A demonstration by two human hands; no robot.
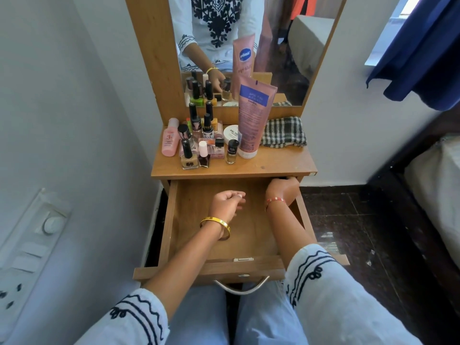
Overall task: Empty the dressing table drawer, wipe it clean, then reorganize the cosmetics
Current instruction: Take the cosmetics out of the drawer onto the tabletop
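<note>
- Wooden pull-out drawer [171, 220] sits wide open at centre frame, its brown floor looking bare in the part that shows.
- Left hand [227, 204], gold bangle on the wrist, hovers over the drawer floor with fingers curled loosely together; whether it pinches anything small, I cannot tell.
- Right hand [282, 189] reaches into the drawer's far right corner under the tabletop; its fingers are hidden there, so their state is unclear.
- Up on the wooden tabletop [273, 165], just above centre, stands the cluster of small glass nail-polish bottles [199, 145], a pink plastic bottle [170, 140], a white round jar [230, 133] and a tall pink squeeze tube [254, 120].
- Folded black-and-white checked cloth [283, 131] lies right of the tube: soft and light, best bunched in one palm for wiping.
- Those bottles look hard, slick and breakable — take each by its cap or body, one at a time.
</note>
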